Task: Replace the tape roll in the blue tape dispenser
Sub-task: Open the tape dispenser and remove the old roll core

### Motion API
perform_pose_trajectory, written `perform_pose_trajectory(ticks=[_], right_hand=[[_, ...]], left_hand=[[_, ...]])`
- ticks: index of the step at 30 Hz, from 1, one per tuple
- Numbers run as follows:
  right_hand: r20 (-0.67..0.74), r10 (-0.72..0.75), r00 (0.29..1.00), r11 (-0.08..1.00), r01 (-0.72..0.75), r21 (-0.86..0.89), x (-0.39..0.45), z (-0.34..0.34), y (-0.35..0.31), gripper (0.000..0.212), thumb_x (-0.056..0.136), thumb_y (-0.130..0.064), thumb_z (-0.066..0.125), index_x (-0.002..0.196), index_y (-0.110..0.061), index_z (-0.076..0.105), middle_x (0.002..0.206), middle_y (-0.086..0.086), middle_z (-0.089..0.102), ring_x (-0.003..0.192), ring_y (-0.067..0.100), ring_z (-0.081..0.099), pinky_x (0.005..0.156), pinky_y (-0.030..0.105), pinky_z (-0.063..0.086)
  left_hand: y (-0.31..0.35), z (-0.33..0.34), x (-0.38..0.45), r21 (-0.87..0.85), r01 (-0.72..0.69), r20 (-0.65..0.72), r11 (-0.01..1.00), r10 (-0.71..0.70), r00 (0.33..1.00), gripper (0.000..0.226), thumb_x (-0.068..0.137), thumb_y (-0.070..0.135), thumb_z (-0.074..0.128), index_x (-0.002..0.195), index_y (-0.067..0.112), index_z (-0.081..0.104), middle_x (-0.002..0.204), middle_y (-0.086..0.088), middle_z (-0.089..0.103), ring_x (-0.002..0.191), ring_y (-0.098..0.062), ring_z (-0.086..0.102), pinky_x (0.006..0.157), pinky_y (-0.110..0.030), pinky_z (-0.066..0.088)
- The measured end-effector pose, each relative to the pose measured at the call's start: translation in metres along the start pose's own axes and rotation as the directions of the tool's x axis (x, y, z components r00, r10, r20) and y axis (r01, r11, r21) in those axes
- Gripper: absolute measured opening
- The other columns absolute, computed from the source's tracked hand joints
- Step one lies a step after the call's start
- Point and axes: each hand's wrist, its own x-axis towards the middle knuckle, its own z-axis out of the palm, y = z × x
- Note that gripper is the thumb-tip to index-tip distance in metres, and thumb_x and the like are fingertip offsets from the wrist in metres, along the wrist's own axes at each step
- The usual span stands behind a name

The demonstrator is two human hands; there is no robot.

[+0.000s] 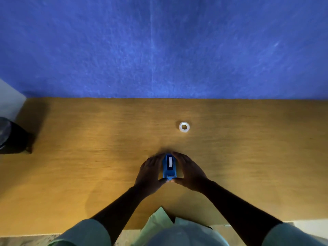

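The blue tape dispenser [169, 167] stands on the wooden table [88, 166], its cutter end toward me, with a white tape roll showing in its top slot. My left hand [150, 172] cups its left side and my right hand [188, 172] cups its right side; both thumbs meet at the near end. A separate white tape roll [184, 127] lies flat on the table, farther back and slightly to the right, apart from both hands.
A blue wall [159, 47] rises right behind the table's far edge. A dark object [10, 137] sits at the table's left edge. The near table edge runs just in front of my green-sleeved arms.
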Motion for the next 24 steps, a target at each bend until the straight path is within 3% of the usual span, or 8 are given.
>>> perform_pose_trajectory(ticks=[4,7,11,24], right_hand=[[-0.001,-0.035,0.999,0.999,0.035,0.026,-0.002,-0.011,-0.002,0.11,0.072,-0.041,0.087,0.162,-0.019,0.027,0.167,0.0,0.031,0.154,0.016,0.028,0.123,0.035,0.035],[-0.097,-0.002,0.995,0.996,0.01,0.084,0.0,-0.018,-0.006,0.088,0.076,-0.041,0.08,0.153,-0.021,0.043,0.158,0.0,0.044,0.145,0.018,0.042,0.117,0.039,0.045],[-0.116,0.017,0.993,1.0,-0.017,0.0,0.015,-0.02,-0.016,0.066,0.079,-0.044,0.079,0.138,-0.026,0.056,0.135,-0.006,0.056,0.122,0.015,0.056,0.1,0.034,0.055],[-0.047,-0.008,0.999,0.992,0.002,-0.125,0.025,-0.025,-0.014,0.054,0.082,-0.043,0.079,0.132,-0.029,0.061,0.13,-0.009,0.054,0.114,0.013,0.058,0.087,0.029,0.056]], left_hand=[[0.001,-0.004,0.002,-0.027,-0.026,0.035,0.999,0.027,0.999,0.111,0.071,0.042,0.082,0.157,0.025,0.014,0.162,0.007,0.028,0.148,-0.017,0.028,0.119,-0.041,0.034],[0.001,-0.008,0.006,-0.026,-0.065,0.054,0.998,0.067,0.996,0.106,0.074,0.039,0.081,0.157,0.024,0.016,0.161,0.007,0.03,0.149,-0.015,0.029,0.121,-0.039,0.033],[0.001,-0.014,0.01,-0.009,-0.07,0.049,0.997,0.071,0.996,0.101,0.074,0.038,0.08,0.155,0.025,0.022,0.159,0.007,0.035,0.146,-0.015,0.033,0.12,-0.036,0.033],[0.003,-0.013,0.009,0.01,-0.012,0.067,1.0,0.012,0.998,0.102,0.07,0.041,0.083,0.152,0.03,0.024,0.155,0.006,0.04,0.143,-0.016,0.038,0.116,-0.033,0.032]])
